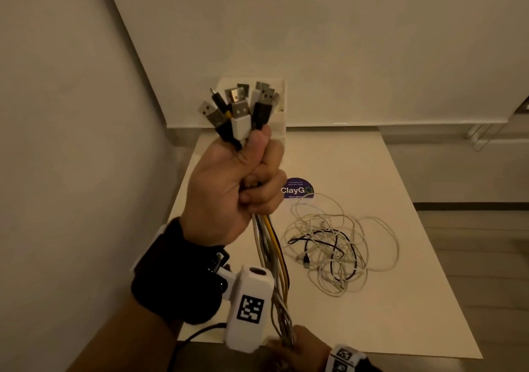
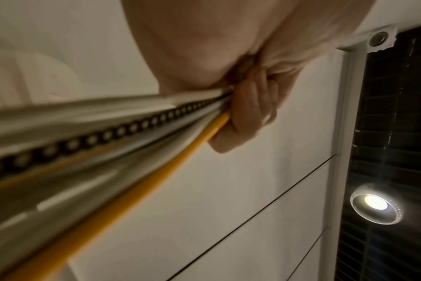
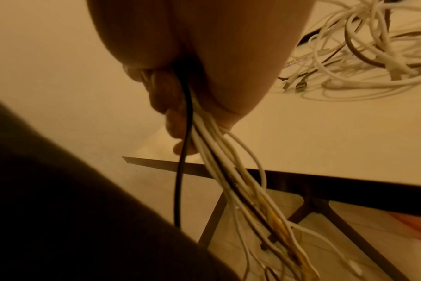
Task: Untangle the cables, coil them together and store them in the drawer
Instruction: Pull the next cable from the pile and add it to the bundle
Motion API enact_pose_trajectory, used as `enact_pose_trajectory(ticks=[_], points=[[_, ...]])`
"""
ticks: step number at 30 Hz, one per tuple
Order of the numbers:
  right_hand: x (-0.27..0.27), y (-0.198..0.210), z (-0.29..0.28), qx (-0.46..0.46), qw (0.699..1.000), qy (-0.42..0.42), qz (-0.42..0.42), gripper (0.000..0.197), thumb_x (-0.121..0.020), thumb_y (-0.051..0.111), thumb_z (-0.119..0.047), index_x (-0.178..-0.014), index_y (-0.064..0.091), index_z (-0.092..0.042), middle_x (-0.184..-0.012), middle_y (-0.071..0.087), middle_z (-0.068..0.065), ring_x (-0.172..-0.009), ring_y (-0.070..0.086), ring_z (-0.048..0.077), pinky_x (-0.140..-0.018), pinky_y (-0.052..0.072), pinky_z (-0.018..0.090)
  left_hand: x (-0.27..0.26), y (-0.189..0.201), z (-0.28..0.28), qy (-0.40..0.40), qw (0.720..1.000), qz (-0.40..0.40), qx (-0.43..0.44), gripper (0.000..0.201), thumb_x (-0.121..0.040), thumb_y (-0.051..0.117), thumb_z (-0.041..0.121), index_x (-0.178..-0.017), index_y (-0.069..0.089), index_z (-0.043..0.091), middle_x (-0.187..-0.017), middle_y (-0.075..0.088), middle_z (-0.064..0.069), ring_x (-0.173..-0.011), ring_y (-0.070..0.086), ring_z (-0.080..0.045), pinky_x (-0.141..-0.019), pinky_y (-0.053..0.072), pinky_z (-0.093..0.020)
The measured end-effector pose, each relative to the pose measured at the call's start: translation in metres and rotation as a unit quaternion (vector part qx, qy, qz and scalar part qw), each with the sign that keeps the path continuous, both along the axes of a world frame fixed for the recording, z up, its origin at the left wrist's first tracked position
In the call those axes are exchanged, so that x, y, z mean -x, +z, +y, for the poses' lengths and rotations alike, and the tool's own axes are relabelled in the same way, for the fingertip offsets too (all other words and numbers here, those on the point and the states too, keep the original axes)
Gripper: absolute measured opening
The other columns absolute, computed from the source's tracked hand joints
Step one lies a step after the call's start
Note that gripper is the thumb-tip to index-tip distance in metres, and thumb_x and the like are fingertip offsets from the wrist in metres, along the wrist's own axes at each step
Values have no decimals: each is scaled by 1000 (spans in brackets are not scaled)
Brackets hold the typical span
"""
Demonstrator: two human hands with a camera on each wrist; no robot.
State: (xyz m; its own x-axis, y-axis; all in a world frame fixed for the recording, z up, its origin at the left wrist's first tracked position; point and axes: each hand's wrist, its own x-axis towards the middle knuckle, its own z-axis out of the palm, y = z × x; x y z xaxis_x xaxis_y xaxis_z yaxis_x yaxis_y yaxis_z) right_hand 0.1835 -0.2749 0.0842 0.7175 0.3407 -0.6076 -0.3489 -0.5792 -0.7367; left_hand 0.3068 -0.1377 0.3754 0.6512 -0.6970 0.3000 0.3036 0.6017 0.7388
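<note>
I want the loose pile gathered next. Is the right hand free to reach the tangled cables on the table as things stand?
Probably not yet: the right hand grips the cable bundle low down. The tangled cables lie unobstructed on the table.

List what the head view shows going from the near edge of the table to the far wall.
right hand gripping the cable bundle → tangled cable pile on the table → ClayGo sticker → white box by the wall.
</note>
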Motion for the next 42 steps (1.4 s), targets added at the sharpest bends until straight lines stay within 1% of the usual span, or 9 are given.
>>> enact_pose_trajectory(ticks=[4, 7, 9, 12, 15, 18, 23, 31, 42], points=[[0, 25, -1, 16, 1000, 6, -16, 77, -50, 42, -96, -63, 64, -24, -64, 50, 5, -65, 50, 14, -68, 38, 27, -11, 2, 5, 31, 999, -11, -25, 41, -91, 58, 28, -77, 23, 15, -58, 37, 5, -40, 22, -7, -38, 21, -19], [-4, 46, -14, 8, 998, 55, -19, 20, -85, 60, -57, -68, 55, -48, -64, 57, -20, -65, 49, -5, -68, 39, 15, -13, 1, 4, 37, 999, -7, -22, 48, -91, 60, 29, -79, 16, 16, -57, 40, 5, -40, 23, -7, -38, 24, -18], [-8, 54, -33, 2, 997, 78, -10, 29, -82, 68, -46, -96, 45, -55, -85, 58, -31, -82, 51, -16, -79, 42, 9, -12, 2, 3, 37, 999, -5, -19, 47, -91, 60, 29, -78, 17, 16, -57, 41, 6, -40, 24, -7, -38, 25, -18], [-24, 67, -70, 36, 989, 132, -52, 65, -78, 64, -12, -136, 42, -30, -132, 52, -8, -119, 51, 6, -100, 41, 25, -11, 2, 1, 40, 999, 0, -16, 37, -92, 60, 28, -79, 28, 14, -57, 41, 6, -40, 24, -7, -38, 24, -19], [-65, 95, -101, 114, 975, 172, -81, 57, -77, 42, 9, -125, 57, -17, -116, 63, -3, -103, 62, 12, -87, 51, 25, -9, -1, -1, 46, 999, 13, -15, 36, -91, 61, 28, -79, 31, 13, -57, 42, 5, -40, 24, -7, -38, 23, -20], [-123, 114, -116, 191, 956, 88, -205, 35, -84, 45, 5, -101, 69, -13, -92, 67, -5, -86, 62, 10, -77, 43, 17, -9, -4, -4, 70, 997, 19, -18, 36, -90, 63, 29, -79, 34, 12, -56, 42, 5, -40, 24, -7, -37, 23, -19], [-208, 81, -116, 272, 924, 8, -268, 34, -92, 47, 1, -114, 68, -14, -125, 63, 8, -116, 58, 25, -101, 44, 31, -11, -6, -3, 108, 993, 36, -27, 37, -88, 66, 30, -78, 35, 12, -56, 42, 6, -39, 23, -7, -37, 24, -17], [-253, 15, -87, 335, 888, 258, -183, 38, -97, 49, -13, -134, 53, -22, -137, 53, 4, -126, 49, 24, -107, 37, 31, -18, -15, 5, 180, 980, 68, -51, 39, -86, 68, 31, -77, 34, 14, -55, 43, 6, -39, 21, -7, -37, 22, -17], [-255, 8, -108, 419, 797, 360, -244, 41, -93, 52, -24, -132, 45, -12, -126, 52, 12, -112, 57, 30, -96, 46, 36, -33, -30, 4, 243, 964, 79, -69, 46, -83, 71, 34, -71, 31, 15, -53, 41, 7, -37, 33, -1, -39, 30, -13]])
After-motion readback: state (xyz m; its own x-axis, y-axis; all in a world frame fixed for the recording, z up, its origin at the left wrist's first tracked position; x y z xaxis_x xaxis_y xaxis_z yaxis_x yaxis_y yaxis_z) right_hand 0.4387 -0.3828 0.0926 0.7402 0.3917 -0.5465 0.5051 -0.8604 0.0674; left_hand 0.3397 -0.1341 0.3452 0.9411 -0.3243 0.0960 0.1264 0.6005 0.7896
